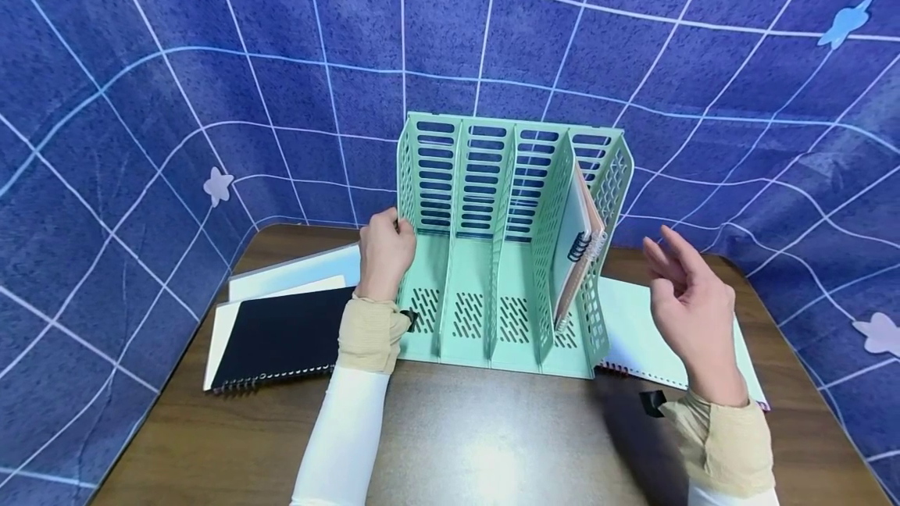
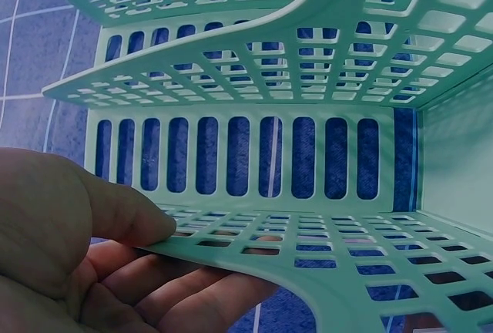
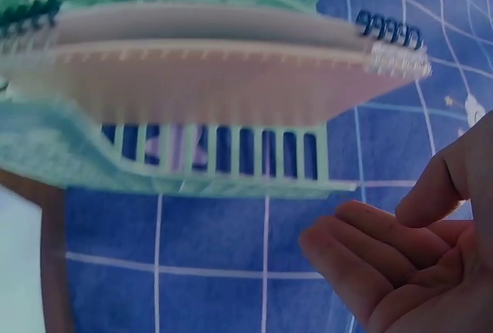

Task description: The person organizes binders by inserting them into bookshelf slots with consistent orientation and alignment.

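Observation:
A mint-green file organizer with several upright dividers stands on the table. My left hand grips its left side panel; in the left wrist view the thumb lies inside the panel and the fingers are curled beneath it. In the rightmost slot, spiral notebooks stand leaning, their coils facing me; the right wrist view shows a pinkish notebook cover. Off to the right of the organizer, my right hand hovers with loosely bent fingers and holds nothing.
Left of the organizer lie a black spiral notebook and a light blue notebook, overlapping. A pale spiral notebook lies at the right, partly under my right hand in the head view. A blue patterned cloth hangs behind the brown table.

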Demonstrator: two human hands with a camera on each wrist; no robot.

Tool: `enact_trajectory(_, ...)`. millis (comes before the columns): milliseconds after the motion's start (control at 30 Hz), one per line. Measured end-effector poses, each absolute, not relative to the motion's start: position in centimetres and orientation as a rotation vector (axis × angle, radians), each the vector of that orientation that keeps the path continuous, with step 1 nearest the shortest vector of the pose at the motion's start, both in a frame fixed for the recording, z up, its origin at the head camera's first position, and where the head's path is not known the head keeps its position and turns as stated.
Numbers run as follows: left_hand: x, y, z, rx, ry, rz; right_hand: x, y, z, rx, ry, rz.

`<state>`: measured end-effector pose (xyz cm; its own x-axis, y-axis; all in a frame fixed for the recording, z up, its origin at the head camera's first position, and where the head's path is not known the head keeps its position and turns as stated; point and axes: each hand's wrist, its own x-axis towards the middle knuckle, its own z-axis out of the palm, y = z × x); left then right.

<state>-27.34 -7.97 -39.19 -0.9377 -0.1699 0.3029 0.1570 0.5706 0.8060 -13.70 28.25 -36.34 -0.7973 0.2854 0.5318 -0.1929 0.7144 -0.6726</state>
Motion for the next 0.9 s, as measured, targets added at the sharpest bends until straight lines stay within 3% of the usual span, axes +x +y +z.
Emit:
enact_trajectory(167, -27.4, -7.9, -39.1, 0.022, -2.469, -1.314, -13.7, 30.6, -37.7, -0.171, -2.467, 0.917)
enact_trajectory(400, -27.2, -7.9, -39.0, 0.024, -2.470, -1.336, -14.8, 33.4, -40.1, -0.025, -2.863, 0.729)
enact_trajectory(900, -27.4, -8.0, -39.2, 0.021, -2.467, -1.330, -15.9, 33.1, -43.8, 0.214, -3.329, 0.655)
